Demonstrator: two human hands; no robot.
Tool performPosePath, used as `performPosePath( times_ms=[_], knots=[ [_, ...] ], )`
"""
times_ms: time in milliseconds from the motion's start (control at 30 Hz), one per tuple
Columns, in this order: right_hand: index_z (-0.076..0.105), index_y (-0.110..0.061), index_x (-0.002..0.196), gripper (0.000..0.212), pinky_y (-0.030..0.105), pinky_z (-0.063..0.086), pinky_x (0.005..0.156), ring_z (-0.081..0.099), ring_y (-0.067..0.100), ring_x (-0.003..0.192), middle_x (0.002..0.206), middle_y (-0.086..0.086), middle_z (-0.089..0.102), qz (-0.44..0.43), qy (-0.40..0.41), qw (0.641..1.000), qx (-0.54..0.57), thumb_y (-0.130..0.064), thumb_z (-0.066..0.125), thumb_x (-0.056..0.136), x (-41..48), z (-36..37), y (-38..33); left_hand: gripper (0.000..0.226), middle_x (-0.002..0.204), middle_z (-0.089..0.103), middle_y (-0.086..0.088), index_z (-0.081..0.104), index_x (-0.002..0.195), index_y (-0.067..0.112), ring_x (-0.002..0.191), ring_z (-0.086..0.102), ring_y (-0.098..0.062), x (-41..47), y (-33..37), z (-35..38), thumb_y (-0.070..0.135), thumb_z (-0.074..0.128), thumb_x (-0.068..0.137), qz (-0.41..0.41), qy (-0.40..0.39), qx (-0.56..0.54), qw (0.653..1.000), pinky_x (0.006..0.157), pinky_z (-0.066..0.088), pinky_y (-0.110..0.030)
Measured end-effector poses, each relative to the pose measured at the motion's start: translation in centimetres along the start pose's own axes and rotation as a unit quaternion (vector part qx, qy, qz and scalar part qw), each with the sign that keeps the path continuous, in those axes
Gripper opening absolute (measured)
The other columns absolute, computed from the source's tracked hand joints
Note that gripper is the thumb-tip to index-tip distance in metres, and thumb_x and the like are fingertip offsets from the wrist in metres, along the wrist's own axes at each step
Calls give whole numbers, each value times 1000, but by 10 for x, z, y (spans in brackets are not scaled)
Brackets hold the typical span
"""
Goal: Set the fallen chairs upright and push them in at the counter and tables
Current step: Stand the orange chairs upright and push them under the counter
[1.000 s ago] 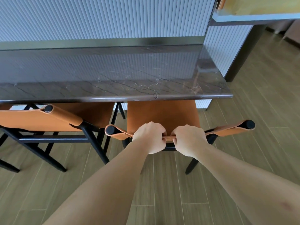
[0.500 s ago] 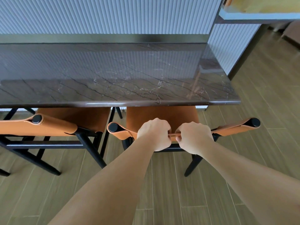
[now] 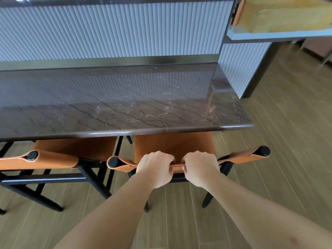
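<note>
An upright chair [image 3: 172, 146] with an orange leather seat and black frame stands at the dark marble counter [image 3: 125, 105], its seat partly under the counter's front edge. My left hand [image 3: 155, 167] and my right hand [image 3: 199, 166] grip the top of its orange leather backrest side by side, fingers curled over the strap. A second matching chair [image 3: 71, 150] stands upright to the left, its seat also tucked under the counter.
A ribbed white panel [image 3: 116, 29] rises behind the counter. A pale shelf with a yellow surface [image 3: 280, 20] sticks out at the upper right. Wood-plank floor [image 3: 287, 123] stretches to the right of the counter and beneath me.
The chair in my hands has slid forward, so more of its seat lies under the counter. The view has moved closer to the counter. Both hands keep the same grip.
</note>
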State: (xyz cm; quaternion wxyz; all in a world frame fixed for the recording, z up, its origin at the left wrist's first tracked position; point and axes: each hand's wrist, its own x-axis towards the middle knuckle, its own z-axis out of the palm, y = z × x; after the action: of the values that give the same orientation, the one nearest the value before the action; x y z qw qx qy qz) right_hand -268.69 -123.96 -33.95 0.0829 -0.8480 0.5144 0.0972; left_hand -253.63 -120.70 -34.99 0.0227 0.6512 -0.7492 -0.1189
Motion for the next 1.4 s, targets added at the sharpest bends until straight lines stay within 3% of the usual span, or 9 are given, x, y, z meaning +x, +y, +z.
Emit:
performPosePath(
  times_ms=[133,300,367,533,700,933,1100,1233,1400],
  knots=[
    [68,-23,94,11,29,48,59,60,19,63,70,-3,63,-19,-2,1000,6,-24,58,90,3,-3,3,19,73,60,11,65,93,31,65,56,-13,-1,-6,-2,39,48,90,-28,-1,71,997,57,46,-26],
    [66,-19,101,16,34,51,65,62,23,70,81,2,65,-77,-43,996,6,-13,58,87,8,-10,20,15,73,55,16,62,96,35,63,50,-7,-3,-10,-7,36,48,91,-22,-20,83,996,52,32,-20],
    [66,-17,95,14,35,52,64,60,24,66,77,2,63,-101,-51,993,-22,-11,58,86,7,-14,37,15,75,56,16,61,95,36,65,51,-6,-5,-18,-12,37,47,90,-27,-35,90,995,52,30,-21],
    [66,-21,88,15,31,47,57,59,20,61,69,-3,60,-98,-26,992,-74,-25,52,91,0,-14,94,24,83,61,13,59,99,37,79,60,-12,-13,-41,-18,51,41,91,-71,-44,156,984,56,33,-27],
    [64,-23,91,23,24,28,49,46,16,55,66,-7,47,-79,22,995,-61,-39,49,95,7,-18,102,28,86,65,9,62,99,33,83,62,-18,5,-50,-23,49,40,94,-81,-56,151,984,62,41,-30],
    [64,-19,94,24,23,39,58,51,14,60,71,-5,52,-92,24,994,-50,-38,48,97,20,-21,90,30,90,66,10,64,103,35,84,62,-17,9,-66,-29,52,41,94,-68,-39,141,987,64,42,-29],
    [66,-20,93,24,19,32,53,48,11,57,69,-7,53,-113,57,991,-42,-39,52,95,34,-25,83,25,90,66,11,66,102,38,85,61,-18,9,-77,-31,51,47,92,-98,-13,105,990,63,42,-28],
    [67,-21,102,26,18,39,58,61,10,69,85,-4,67,-117,48,991,-43,-40,52,95,40,-31,89,27,92,66,8,66,101,34,86,61,-19,12,-72,-29,50,45,93,-96,-7,114,989,63,41,-28],
    [66,-19,106,27,22,45,64,67,15,80,90,-2,69,-77,51,995,-49,-40,52,95,46,-40,99,30,95,66,6,66,104,32,89,61,-22,27,-63,-28,48,43,95,-79,4,122,989,69,45,-30]
  ],
)
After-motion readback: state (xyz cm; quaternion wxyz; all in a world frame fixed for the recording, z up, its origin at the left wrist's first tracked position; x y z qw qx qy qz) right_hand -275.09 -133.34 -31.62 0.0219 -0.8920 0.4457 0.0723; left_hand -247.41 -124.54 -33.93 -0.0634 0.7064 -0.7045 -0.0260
